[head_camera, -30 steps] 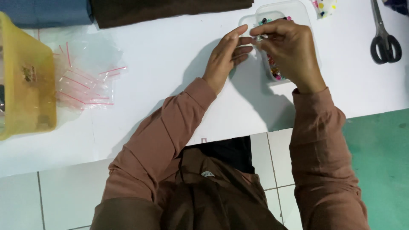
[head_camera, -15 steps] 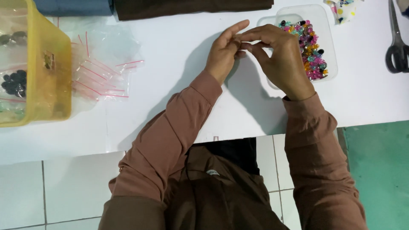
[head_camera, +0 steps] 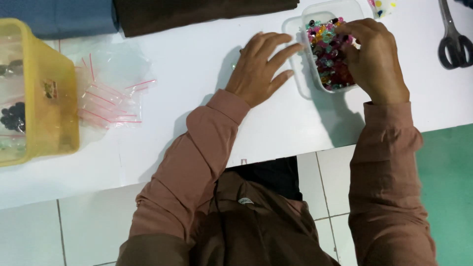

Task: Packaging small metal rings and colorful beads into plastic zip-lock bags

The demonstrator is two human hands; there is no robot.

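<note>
Head view is looking down at two hands working on a white table point(head_camera: 197, 64). Left hand point(head_camera: 259, 66) is lying flat on the table with its fingers spread wide, and it is not holding anything. Its longest fingers are reaching up to the side of a clear plastic box point(head_camera: 304, 64), touching it or almost touching it. Right hand point(head_camera: 375, 59) is sitting over the far side of that box, with its fingers bent down into a pile of colourful beads point(head_camera: 326, 51). The fingertips are hiding among the beads, so I cannot tell if they are pinching one.

The clear box is sitting between the two hands, and the beads inside are showing pink, blue, yellow and dark colours.

Well off to the outer side of the left hand, some little clear bags with pink strips point(head_camera: 106, 96) are lying in a loose heap. Past them, a yellow bin point(head_camera: 49, 123) is sitting at the table edge. Beyond the left hand, a dark brown cloth point(head_camera: 197, 12) and a blue cloth point(head_camera: 64, 17) are lying folded. Just past the right hand, on its outer side, black-handled scissors point(head_camera: 453, 44) are resting on the table. Both arms are wearing brownish-pink sleeves point(head_camera: 192, 162).
</note>
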